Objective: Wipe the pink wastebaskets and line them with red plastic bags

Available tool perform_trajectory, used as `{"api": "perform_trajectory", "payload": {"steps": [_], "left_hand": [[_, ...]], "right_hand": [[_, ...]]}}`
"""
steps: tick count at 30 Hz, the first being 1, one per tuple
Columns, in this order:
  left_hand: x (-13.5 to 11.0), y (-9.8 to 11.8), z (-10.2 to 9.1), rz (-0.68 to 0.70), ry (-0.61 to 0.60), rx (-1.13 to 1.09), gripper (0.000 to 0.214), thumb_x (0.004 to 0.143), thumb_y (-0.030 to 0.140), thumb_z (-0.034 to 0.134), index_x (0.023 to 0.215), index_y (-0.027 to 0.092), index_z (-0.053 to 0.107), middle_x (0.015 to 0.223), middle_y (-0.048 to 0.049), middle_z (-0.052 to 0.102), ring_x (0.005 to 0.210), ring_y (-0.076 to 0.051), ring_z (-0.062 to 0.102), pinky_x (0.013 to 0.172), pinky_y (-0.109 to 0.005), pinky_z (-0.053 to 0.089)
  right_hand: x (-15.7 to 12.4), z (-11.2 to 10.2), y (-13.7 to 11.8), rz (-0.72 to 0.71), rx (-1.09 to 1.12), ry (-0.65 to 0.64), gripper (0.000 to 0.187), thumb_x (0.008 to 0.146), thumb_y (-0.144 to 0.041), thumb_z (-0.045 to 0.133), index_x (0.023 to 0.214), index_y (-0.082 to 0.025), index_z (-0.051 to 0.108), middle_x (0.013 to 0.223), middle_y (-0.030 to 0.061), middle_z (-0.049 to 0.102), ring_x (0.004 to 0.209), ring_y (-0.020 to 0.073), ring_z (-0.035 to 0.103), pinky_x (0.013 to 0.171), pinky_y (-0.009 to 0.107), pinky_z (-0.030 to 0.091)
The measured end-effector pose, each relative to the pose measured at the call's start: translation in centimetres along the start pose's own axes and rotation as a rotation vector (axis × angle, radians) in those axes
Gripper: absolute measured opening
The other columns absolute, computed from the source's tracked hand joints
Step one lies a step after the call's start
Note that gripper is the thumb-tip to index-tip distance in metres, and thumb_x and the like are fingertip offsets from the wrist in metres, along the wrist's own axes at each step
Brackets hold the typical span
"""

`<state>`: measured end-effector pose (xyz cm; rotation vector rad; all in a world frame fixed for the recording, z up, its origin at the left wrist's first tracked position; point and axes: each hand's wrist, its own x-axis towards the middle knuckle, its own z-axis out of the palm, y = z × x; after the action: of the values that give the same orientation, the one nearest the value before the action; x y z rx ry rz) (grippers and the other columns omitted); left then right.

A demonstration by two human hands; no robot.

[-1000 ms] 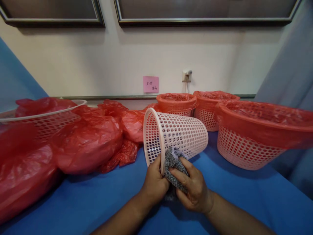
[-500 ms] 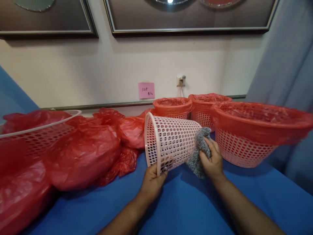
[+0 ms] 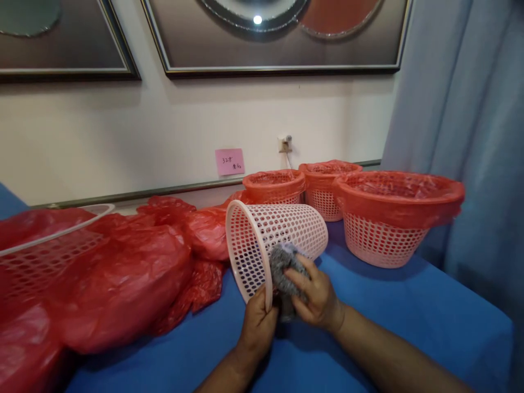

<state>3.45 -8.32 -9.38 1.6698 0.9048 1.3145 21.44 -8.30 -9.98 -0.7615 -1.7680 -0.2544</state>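
A pale pink mesh basket [image 3: 286, 226] lies on its side on the blue table [image 3: 409, 322], mouth turned to the left. My left hand [image 3: 257, 325] grips its rim at the bottom, fingers closed round the edge. My right hand [image 3: 317, 297] presses a grey fuzzy cloth [image 3: 282, 265] against the basket's outer wall near the rim, fingers curled over the cloth.
A heap of red plastic bags [image 3: 123, 273] covers the left side, with a large white mesh basket [image 3: 49, 240] among them. Three baskets lined with red bags [image 3: 393, 218] stand at the back right. A grey curtain [image 3: 470, 136] hangs at the right; a pink note [image 3: 230, 161] is on the wall.
My right hand has drawn the cloth back from the basket's far end to the wall near the rim. The view has tilted up and shifted right.
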Motion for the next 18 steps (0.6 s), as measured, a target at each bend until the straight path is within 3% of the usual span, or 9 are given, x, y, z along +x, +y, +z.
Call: {"api": "perform_trajectory", "payload": {"steps": [4,5,8,11,13,15,18], "left_hand": [[0.3,-0.7,-0.9,0.007,0.017,0.028,0.035,0.084,0.025,0.066,0.116,0.016,0.078,0.118,-0.0102,0.078,0.113,-0.03,0.071,0.114,-0.052,0.048],[0.4,-0.8,-1.1,0.013,0.016,0.044,0.036,0.084,0.024,0.065,0.117,0.017,0.077,0.12,-0.0102,0.078,0.115,-0.03,0.071,0.115,-0.053,0.047],[0.4,-1.1,-1.2,0.045,0.0,0.093,0.038,0.086,0.022,0.061,0.12,0.018,0.077,0.124,-0.0104,0.076,0.121,-0.03,0.068,0.117,-0.053,0.045],[0.1,-1.2,-1.2,0.075,-0.031,0.132,0.037,0.089,0.023,0.058,0.122,0.018,0.076,0.124,-0.0112,0.076,0.124,-0.031,0.067,0.117,-0.052,0.045],[-0.1,-1.0,-1.2,0.084,-0.041,0.137,0.037,0.091,0.026,0.058,0.123,0.018,0.076,0.123,-0.0119,0.076,0.124,-0.032,0.066,0.115,-0.052,0.046],[-0.2,-0.7,-1.2,0.09,-0.043,0.132,0.036,0.09,0.031,0.062,0.121,0.018,0.076,0.121,-0.0122,0.076,0.123,-0.033,0.066,0.113,-0.051,0.049],[-0.3,0.0,-1.4,0.083,-0.076,0.159,0.031,0.087,0.033,0.067,0.112,0.017,0.078,0.112,-0.0115,0.078,0.113,-0.033,0.07,0.103,-0.047,0.056]], "right_hand": [[1.2,-0.9,7.4,0.58,-0.084,0.198,0.05,0.084,-0.024,0.052,0.132,-0.019,0.066,0.134,0.0159,0.062,0.126,0.0325,0.062,0.11,0.055,0.05],[1.6,-1.2,9.3,0.722,-0.094,0.198,0.05,0.083,-0.027,0.052,0.13,-0.017,0.067,0.128,0.0162,0.066,0.122,0.0333,0.064,0.108,0.057,0.051],[2.5,-1.5,11.5,0.902,-0.089,0.171,0.052,0.082,-0.031,0.053,0.129,-0.016,0.068,0.118,0.0163,0.07,0.115,0.0343,0.067,0.105,0.059,0.052],[3.1,-0.7,7.7,0.706,-0.06,0.141,0.056,0.083,-0.027,0.055,0.138,-0.019,0.061,0.137,0.0167,0.059,0.129,0.0344,0.059,0.111,0.058,0.048],[3.3,0.0,3.4,0.39,0.003,0.063,0.061,0.084,-0.021,0.056,0.146,-0.023,0.054,0.153,0.0144,0.046,0.142,0.0333,0.048,0.115,0.056,0.045],[3.2,0.6,-0.3,0.151,0.084,-0.004,0.068,0.084,-0.018,0.056,0.151,-0.023,0.046,0.157,0.0158,0.038,0.142,0.0327,0.048,0.114,0.054,0.048],[2.3,0.8,-2.6,0.004,0.13,-0.02,0.071,0.082,-0.018,0.056,0.151,-0.017,0.042,0.156,0.0196,0.033,0.136,0.0339,0.052,0.105,0.05,0.055]]}}
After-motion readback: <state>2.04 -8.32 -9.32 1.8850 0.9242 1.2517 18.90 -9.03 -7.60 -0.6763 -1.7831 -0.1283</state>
